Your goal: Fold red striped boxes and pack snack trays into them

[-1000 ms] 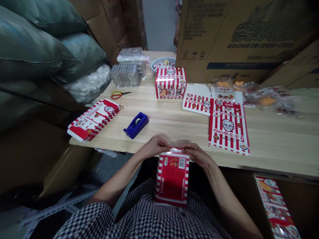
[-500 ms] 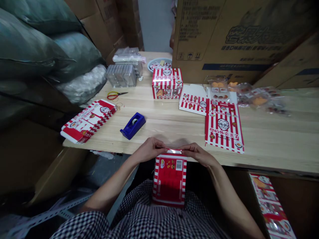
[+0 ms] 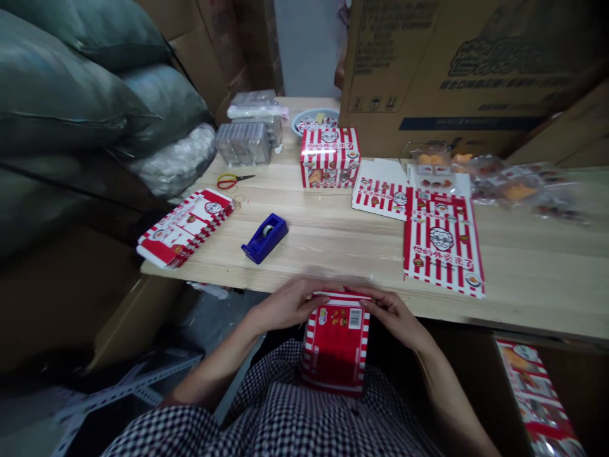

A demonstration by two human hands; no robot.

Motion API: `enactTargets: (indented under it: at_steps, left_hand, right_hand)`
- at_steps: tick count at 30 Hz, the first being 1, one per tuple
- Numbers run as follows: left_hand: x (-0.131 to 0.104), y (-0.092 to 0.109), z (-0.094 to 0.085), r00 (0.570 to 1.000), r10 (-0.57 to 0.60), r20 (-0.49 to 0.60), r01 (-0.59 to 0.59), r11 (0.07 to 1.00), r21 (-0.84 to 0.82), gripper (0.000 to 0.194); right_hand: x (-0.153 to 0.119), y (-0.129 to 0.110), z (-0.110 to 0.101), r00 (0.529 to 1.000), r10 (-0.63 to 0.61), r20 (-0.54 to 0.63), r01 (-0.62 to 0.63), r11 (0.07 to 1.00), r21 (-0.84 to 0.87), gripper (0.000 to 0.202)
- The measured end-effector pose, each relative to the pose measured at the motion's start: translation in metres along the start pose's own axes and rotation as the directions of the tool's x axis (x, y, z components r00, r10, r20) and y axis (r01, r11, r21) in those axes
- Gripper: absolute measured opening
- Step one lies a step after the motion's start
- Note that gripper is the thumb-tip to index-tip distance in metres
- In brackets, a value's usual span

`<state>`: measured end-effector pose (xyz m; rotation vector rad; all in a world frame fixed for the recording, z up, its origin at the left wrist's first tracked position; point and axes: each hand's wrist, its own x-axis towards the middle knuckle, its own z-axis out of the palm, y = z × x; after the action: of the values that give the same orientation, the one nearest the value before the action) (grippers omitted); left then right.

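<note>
red carton (image 3: 335,348) lies bodyward of the fingers, above the lap, its long axis running from them toward the checked shirt (image 3: 304,419) — neither side clearly nearer. left hand (image 3: 289,304) and right hand (image 3: 391,314) pinch its far edge near either corner, fingers closed around the card — wrists angled inward.

Pale wood counter (image 3: 537,273); flat grey-blue wall or door (image 3: 308,51) behind; grey floor (image 3: 209,325) and perforated metal frame (image 3: 133,383) lower left; dim light.
</note>
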<state>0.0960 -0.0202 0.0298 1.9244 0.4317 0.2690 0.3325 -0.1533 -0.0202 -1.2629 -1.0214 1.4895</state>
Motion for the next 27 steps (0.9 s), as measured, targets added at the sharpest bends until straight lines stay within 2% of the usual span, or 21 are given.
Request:
enactTargets:
  at_steps: [4, 7, 9, 13, 15, 18, 20, 22, 24, 27]
  left_hand:
    - [-0.009, 0.002, 0.003, 0.999, 0.049, -0.014, -0.049, 0.999, -0.021, 0.051]
    - [-0.018, -0.005, 0.005, 0.999, 0.032, -0.040, -0.033, 0.998, -0.047, 0.048]
    - [-0.024, -0.013, 0.007, 0.998, -0.014, -0.062, 0.005, 0.991, -0.136, 0.040]
    - [-0.031, -0.022, 0.014, 0.976, -0.188, -0.110, 0.135, 0.919, -0.371, 0.028]
    - [-0.031, -0.017, 0.013, 0.966, -0.210, -0.149, 0.139, 0.913, -0.385, 0.027]
    - [-0.026, 0.004, 0.006, 0.978, -0.095, -0.188, 0.035, 0.953, -0.301, 0.027]
    - [-0.024, 0.017, 0.001, 0.982, 0.003, -0.188, -0.046, 0.974, -0.223, 0.028]
    - [-0.024, 0.022, 0.001, 0.982, 0.051, -0.181, -0.081, 0.983, -0.162, 0.030]
    - [-0.028, 0.017, 0.006, 0.984, 0.041, -0.172, -0.065, 0.988, -0.139, 0.031]
    - [-0.035, 0.000, 0.019, 0.984, -0.006, -0.179, -0.020, 0.990, -0.140, 0.031]
  right_hand:
    - [-0.002, 0.008, 0.001, 0.999, 0.024, -0.031, -0.024, 1.000, -0.002, 0.042]
    - [-0.004, 0.005, 0.010, 0.998, -0.014, -0.062, 0.010, 0.998, -0.065, 0.038]
    - [-0.006, 0.002, 0.019, 0.993, -0.069, -0.098, 0.055, 0.989, -0.138, 0.033]
    - [-0.014, -0.007, 0.037, 0.970, -0.196, -0.141, 0.152, 0.950, -0.274, 0.028]
    - [-0.017, -0.016, 0.042, 0.955, -0.249, -0.159, 0.195, 0.936, -0.293, 0.026]
    - [-0.019, -0.035, 0.046, 0.935, -0.283, -0.214, 0.231, 0.943, -0.238, 0.024]
    - [-0.018, -0.043, 0.048, 0.948, -0.237, -0.214, 0.204, 0.965, -0.166, 0.027]
    - [-0.016, -0.043, 0.052, 0.974, -0.137, -0.180, 0.125, 0.989, -0.073, 0.031]
    - [-0.014, -0.033, 0.055, 0.986, -0.025, -0.166, 0.033, 0.998, 0.046, 0.031]
    - [-0.012, -0.012, 0.059, 0.974, 0.123, -0.188, -0.080, 0.972, 0.222, 0.029]
